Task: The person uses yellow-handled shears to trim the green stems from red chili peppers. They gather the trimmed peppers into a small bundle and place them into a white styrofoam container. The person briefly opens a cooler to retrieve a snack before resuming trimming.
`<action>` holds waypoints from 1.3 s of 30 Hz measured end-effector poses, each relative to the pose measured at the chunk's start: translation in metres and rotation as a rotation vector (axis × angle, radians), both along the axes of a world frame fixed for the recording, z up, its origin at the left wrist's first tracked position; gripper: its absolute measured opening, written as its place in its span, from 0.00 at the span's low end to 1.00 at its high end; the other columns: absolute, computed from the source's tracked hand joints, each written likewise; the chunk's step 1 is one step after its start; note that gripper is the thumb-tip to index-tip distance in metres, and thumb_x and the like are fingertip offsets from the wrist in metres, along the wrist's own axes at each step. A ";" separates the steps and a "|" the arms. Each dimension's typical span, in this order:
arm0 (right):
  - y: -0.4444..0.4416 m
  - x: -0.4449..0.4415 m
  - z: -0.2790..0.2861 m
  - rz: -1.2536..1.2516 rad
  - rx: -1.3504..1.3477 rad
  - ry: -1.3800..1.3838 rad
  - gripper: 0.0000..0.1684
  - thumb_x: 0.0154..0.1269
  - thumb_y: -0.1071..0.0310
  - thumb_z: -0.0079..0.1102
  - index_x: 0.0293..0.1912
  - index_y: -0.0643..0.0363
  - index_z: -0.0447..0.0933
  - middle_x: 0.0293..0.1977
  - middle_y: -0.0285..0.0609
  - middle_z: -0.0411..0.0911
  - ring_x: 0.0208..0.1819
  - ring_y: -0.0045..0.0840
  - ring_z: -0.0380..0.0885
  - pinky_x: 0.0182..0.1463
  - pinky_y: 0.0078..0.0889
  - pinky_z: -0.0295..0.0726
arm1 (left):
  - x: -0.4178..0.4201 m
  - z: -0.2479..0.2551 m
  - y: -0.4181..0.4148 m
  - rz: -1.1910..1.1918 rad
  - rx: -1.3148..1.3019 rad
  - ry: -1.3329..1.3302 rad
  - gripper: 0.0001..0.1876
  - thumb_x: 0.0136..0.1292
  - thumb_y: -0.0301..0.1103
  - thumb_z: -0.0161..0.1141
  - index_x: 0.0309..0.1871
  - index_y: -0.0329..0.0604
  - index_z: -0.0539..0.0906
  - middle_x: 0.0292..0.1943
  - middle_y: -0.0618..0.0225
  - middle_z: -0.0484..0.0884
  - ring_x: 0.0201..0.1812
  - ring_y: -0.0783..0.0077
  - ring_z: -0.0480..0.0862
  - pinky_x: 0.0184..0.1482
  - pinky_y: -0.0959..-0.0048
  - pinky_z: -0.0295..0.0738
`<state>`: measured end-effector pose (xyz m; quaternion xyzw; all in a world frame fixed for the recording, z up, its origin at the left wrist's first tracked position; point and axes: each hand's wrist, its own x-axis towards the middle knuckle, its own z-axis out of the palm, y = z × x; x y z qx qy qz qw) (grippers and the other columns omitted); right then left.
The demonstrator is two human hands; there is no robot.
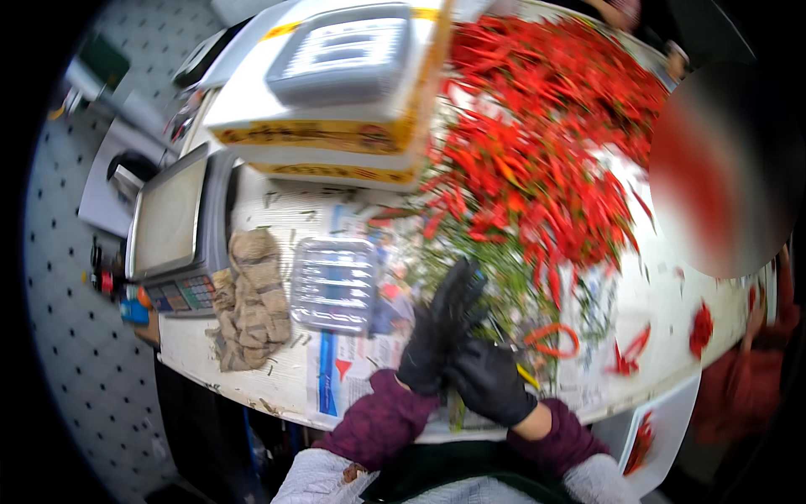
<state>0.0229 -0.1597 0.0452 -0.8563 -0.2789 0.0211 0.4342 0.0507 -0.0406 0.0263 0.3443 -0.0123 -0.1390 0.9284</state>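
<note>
My left hand and my right hand wear black gloves and touch each other above the newspaper at the table's near edge. Blur and overlap hide whether anything lies between the fingers. Just beyond them lie green chilli stems, and behind these a large heap of red chillies. Orange-handled scissors rest right of my hands, near a yellow item. To the left sits a clear plastic container.
A crumpled brown cloth lies beside a weighing scale on the left. White boxes with yellow tape carry another clear plastic tray. A white bin holding chillies stands below the right edge. Other people's arms show at the far side.
</note>
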 end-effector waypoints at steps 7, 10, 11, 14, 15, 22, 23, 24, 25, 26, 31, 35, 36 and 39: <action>0.014 0.010 -0.006 0.310 0.221 0.872 0.05 0.55 0.74 0.61 0.28 0.63 0.74 0.26 0.41 0.73 0.27 0.26 0.73 0.31 0.26 0.69 | -0.015 -0.035 0.023 -0.245 -0.570 0.086 0.50 0.56 0.63 0.51 0.71 0.52 0.36 0.68 0.48 0.47 0.63 0.44 0.61 0.54 0.56 0.69; 0.006 0.012 0.008 0.415 0.032 0.915 0.11 0.50 0.66 0.67 0.30 0.61 0.76 0.29 0.42 0.76 0.30 0.26 0.75 0.33 0.25 0.71 | -0.018 -0.042 0.011 -0.091 0.058 -0.424 0.43 0.60 0.50 0.54 0.70 0.45 0.43 0.70 0.51 0.45 0.67 0.52 0.57 0.62 0.58 0.58; 0.007 0.011 0.016 0.435 0.007 0.885 0.13 0.48 0.64 0.68 0.30 0.61 0.77 0.29 0.42 0.76 0.31 0.26 0.76 0.34 0.25 0.72 | -0.021 -0.042 0.009 -0.024 0.064 -0.579 0.37 0.60 0.47 0.55 0.67 0.42 0.52 0.69 0.48 0.45 0.67 0.51 0.56 0.61 0.57 0.58; 0.002 -0.010 0.016 0.535 -0.046 0.937 0.14 0.56 0.72 0.57 0.44 0.61 0.73 0.36 0.45 0.75 0.40 0.28 0.77 0.41 0.28 0.75 | -0.045 -0.044 -0.004 -0.449 -0.067 -0.662 0.38 0.56 0.47 0.60 0.65 0.38 0.58 0.62 0.48 0.60 0.61 0.50 0.65 0.58 0.62 0.62; 0.000 -0.020 0.017 0.540 -0.067 0.938 0.15 0.55 0.71 0.57 0.45 0.61 0.73 0.37 0.45 0.75 0.41 0.29 0.77 0.42 0.28 0.75 | -0.055 -0.046 -0.011 -0.681 -0.085 -0.602 0.41 0.53 0.48 0.62 0.66 0.37 0.57 0.59 0.49 0.68 0.58 0.50 0.69 0.57 0.65 0.64; -0.026 -0.127 0.016 0.589 -0.199 0.879 0.21 0.51 0.69 0.59 0.47 0.61 0.74 0.41 0.49 0.75 0.45 0.35 0.76 0.48 0.32 0.73 | -0.166 -0.017 0.010 -0.395 0.636 -0.788 0.46 0.40 0.61 0.64 0.64 0.52 0.63 0.37 0.49 0.78 0.38 0.47 0.78 0.39 0.58 0.72; -0.028 -0.142 0.015 0.611 -0.217 0.859 0.22 0.50 0.68 0.60 0.47 0.61 0.74 0.42 0.50 0.75 0.46 0.36 0.76 0.48 0.33 0.73 | -0.189 -0.008 0.020 -0.309 0.693 -0.760 0.48 0.38 0.62 0.64 0.65 0.54 0.61 0.36 0.49 0.78 0.38 0.47 0.79 0.39 0.57 0.72; -0.030 -0.158 0.018 0.631 -0.248 0.826 0.23 0.49 0.68 0.60 0.48 0.61 0.74 0.42 0.51 0.75 0.46 0.36 0.76 0.49 0.33 0.73 | -0.204 0.006 0.031 -0.451 0.793 -0.720 0.48 0.39 0.52 0.68 0.64 0.40 0.60 0.44 0.50 0.73 0.42 0.46 0.76 0.41 0.56 0.72; -0.028 -0.171 0.018 0.676 -0.271 0.784 0.24 0.49 0.67 0.60 0.48 0.61 0.74 0.43 0.51 0.75 0.47 0.37 0.75 0.50 0.34 0.73 | -0.223 0.009 0.033 -0.442 0.747 -0.696 0.45 0.41 0.51 0.67 0.62 0.39 0.61 0.45 0.50 0.73 0.42 0.47 0.76 0.42 0.58 0.72; -0.025 -0.184 0.018 0.742 -0.286 0.714 0.24 0.48 0.67 0.61 0.48 0.61 0.74 0.44 0.52 0.75 0.47 0.38 0.75 0.51 0.34 0.73 | -0.250 0.005 0.028 -0.374 0.759 -0.666 0.44 0.42 0.51 0.66 0.61 0.39 0.62 0.45 0.50 0.73 0.43 0.47 0.76 0.42 0.59 0.72; -0.003 -0.211 0.018 1.355 -0.321 0.296 0.20 0.59 0.72 0.46 0.52 0.63 0.69 0.48 0.50 0.72 0.49 0.32 0.75 0.52 0.29 0.73 | -0.332 0.016 0.037 -0.026 0.855 -0.558 0.41 0.47 0.53 0.64 0.60 0.37 0.63 0.44 0.51 0.74 0.42 0.50 0.78 0.41 0.60 0.73; 0.003 -0.211 0.017 1.466 -0.332 0.459 0.19 0.61 0.72 0.44 0.52 0.63 0.69 0.47 0.49 0.73 0.49 0.33 0.74 0.53 0.31 0.73 | -0.365 0.012 0.031 0.303 0.950 -0.496 0.37 0.50 0.55 0.61 0.58 0.38 0.67 0.41 0.55 0.75 0.38 0.55 0.79 0.37 0.64 0.75; 0.007 -0.213 0.018 1.481 -0.318 0.497 0.19 0.61 0.72 0.44 0.52 0.63 0.70 0.47 0.49 0.73 0.50 0.34 0.74 0.53 0.31 0.73 | -0.370 0.013 0.033 0.372 0.964 -0.466 0.35 0.51 0.54 0.61 0.57 0.38 0.68 0.40 0.57 0.75 0.36 0.56 0.80 0.36 0.65 0.75; 0.033 -0.226 0.032 1.346 -0.225 0.622 0.18 0.62 0.70 0.44 0.51 0.63 0.71 0.48 0.48 0.73 0.51 0.34 0.74 0.54 0.32 0.72 | -0.371 0.020 0.049 0.446 1.038 -0.517 0.28 0.55 0.52 0.57 0.52 0.38 0.73 0.34 0.60 0.76 0.31 0.59 0.80 0.32 0.67 0.75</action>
